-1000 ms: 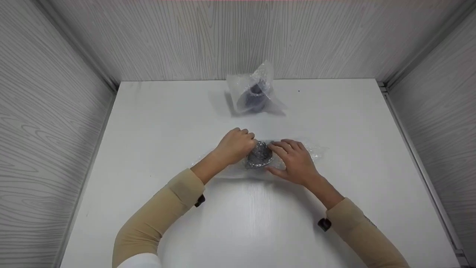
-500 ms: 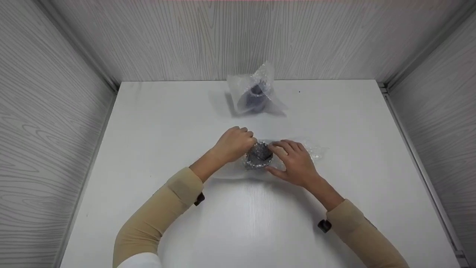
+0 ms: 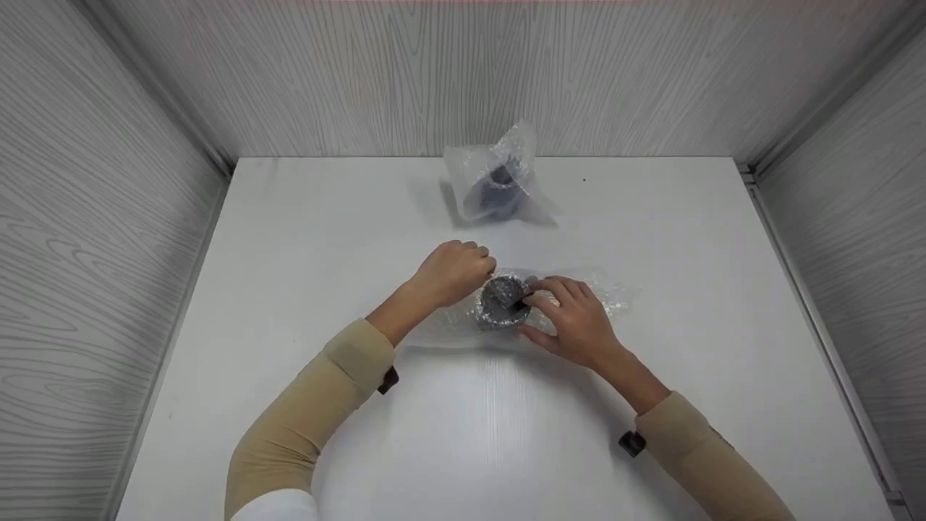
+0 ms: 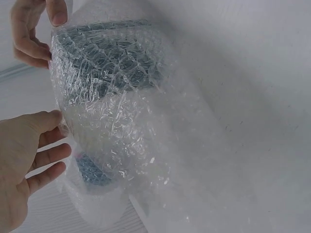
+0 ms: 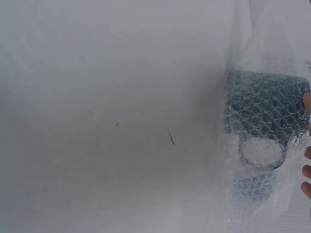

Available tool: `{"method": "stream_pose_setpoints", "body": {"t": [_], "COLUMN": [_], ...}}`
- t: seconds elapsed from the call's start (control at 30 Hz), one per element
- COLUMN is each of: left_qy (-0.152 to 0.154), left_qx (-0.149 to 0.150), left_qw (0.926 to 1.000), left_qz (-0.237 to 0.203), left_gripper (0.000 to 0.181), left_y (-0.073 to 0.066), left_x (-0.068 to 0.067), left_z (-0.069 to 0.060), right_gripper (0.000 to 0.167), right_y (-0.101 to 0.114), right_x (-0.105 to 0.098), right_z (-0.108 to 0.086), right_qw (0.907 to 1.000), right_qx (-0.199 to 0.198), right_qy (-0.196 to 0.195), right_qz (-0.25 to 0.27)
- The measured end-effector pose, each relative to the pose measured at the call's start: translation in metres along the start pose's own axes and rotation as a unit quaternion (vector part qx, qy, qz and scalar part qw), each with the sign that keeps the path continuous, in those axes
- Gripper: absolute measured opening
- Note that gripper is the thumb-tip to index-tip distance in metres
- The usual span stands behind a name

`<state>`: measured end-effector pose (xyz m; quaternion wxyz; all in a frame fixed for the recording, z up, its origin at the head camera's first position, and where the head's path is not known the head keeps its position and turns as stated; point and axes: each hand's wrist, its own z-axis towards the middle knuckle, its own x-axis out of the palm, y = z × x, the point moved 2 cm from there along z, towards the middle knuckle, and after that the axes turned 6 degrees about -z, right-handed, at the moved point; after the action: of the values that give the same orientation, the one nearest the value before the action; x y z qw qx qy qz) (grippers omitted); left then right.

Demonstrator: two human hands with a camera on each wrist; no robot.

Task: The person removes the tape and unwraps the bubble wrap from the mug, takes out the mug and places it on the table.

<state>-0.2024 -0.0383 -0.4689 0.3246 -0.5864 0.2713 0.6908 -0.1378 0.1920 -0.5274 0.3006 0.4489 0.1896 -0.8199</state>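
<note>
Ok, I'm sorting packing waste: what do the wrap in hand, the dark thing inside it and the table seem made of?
Wrap: clear, glossy plastic film, by its bubbles and crinkled highlights.
Dark thing: perhaps ceramic or plastic, from its rigid outline; bubbles blur the finish.
Table: possibly laminate, satin white, judging by its soft glare.

The light is soft and even. On the near side of the bubble wrap [image 3: 450, 329] lies a weak shadow, then a pale glare on the table [image 3: 492, 434]; the wrap itself glitters, and both wrist views look hazy
</note>
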Motion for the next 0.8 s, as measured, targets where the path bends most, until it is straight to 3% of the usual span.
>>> {"method": "stream_pose_setpoints", "body": {"t": [0.23,0.5,0.8], "left_qy": [-0.02,0.015,0.015], "left_qx": [0.005,-0.033,-0.05], "left_qw": [0.9998,0.999,0.9967], "left_qz": [0.003,-0.025,-0.061], "left_gripper": [0.015,0.018,0.017], "left_y": [0.006,0.015,0.023], "left_x": [0.005,0.007,0.013], "left_z": [0.001,0.005,0.007], "right_gripper": [0.039,0.04,0.04], "right_y": [0.0,0.001,0.001], "right_x": [-0.001,-0.001,0.0], "right_z": [0.0,0.0,-0.001], "right_qw": [0.9999,0.9995,0.9994], "right_qx": [-0.009,-0.016,-0.018], "right_qy": [-0.012,-0.025,-0.028], "right_qz": [0.004,-0.003,-0.002]}}
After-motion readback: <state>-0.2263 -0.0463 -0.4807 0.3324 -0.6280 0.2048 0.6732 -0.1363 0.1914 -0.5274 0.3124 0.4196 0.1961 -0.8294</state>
